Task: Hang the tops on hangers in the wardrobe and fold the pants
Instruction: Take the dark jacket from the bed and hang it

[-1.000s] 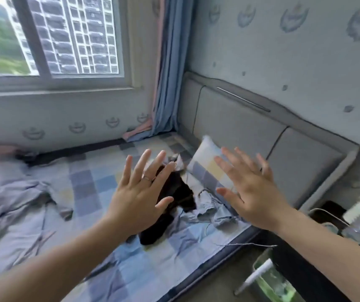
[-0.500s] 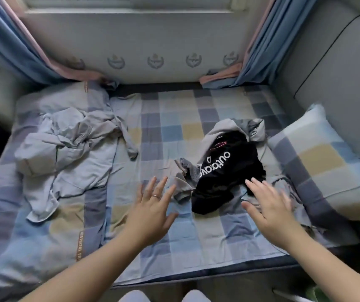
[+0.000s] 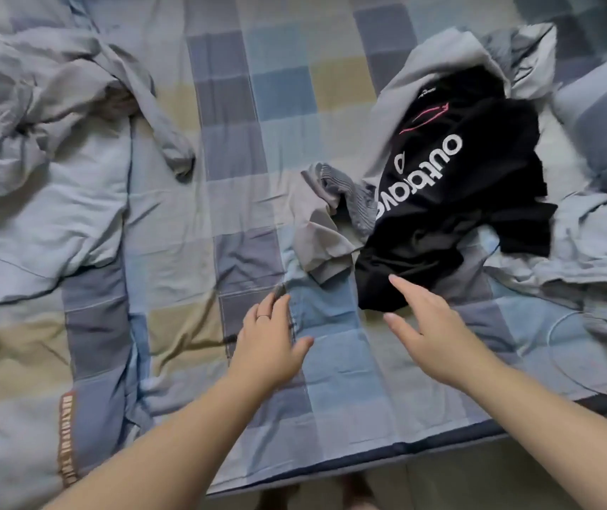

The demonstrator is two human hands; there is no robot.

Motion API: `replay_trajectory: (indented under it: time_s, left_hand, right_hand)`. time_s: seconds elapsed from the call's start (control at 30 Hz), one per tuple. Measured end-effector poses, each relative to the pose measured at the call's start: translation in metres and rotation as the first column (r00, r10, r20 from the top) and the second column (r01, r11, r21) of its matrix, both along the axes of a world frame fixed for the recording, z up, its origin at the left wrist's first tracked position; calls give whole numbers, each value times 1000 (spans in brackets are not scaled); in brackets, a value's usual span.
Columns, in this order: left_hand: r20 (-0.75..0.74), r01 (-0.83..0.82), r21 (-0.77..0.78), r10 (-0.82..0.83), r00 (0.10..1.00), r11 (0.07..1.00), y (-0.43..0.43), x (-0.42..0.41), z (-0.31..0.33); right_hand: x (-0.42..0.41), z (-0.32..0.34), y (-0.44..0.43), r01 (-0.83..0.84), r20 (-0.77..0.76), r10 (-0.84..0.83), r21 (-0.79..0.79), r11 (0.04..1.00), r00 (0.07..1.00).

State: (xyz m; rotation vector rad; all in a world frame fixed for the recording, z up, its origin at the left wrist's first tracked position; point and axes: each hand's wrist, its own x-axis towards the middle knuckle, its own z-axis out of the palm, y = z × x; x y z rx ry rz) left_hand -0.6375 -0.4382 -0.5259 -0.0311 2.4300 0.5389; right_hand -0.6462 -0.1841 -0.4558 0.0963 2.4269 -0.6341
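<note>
Checked bedsheet (image 3: 257, 86) holds black top (image 3: 441, 185) just beyond spread right grip (image 3: 438, 340); left grip (image 3: 268, 344) relaxed.

Black top (image 3: 452, 185) crumpled on checked bed (image 3: 287, 86) — both hands (image 3: 270, 338) (image 3: 428, 331) open, hovering near.

The bed sheet (image 3: 287, 86) is seen to be a matt cloth, checked and lightly creased, with stitched seams. The black top (image 3: 478, 185) is made of smooth, matt cloth, with flat white lettering printed on it. The grey garment (image 3: 327, 233) touching it is finished in a ribbed cuff (image 3: 360, 204). The pale garments (image 3: 55, 160) at the left are of thin, heavily crumpled cloth. The pillow (image 3: 603, 115) is covered in checked cloth. A thin, faintly shiny ring (image 3: 263, 317) is worn on the left hand (image 3: 268, 347).
</note>
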Motion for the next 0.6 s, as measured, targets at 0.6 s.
replay_trajectory:
  time_s: [0.6]
  left_hand:
    - [-29,-205,383,233,972,901,37,-81,-87]
  right_hand:
    - [-135,-125,-24,-181,-229,213,153,972,950]
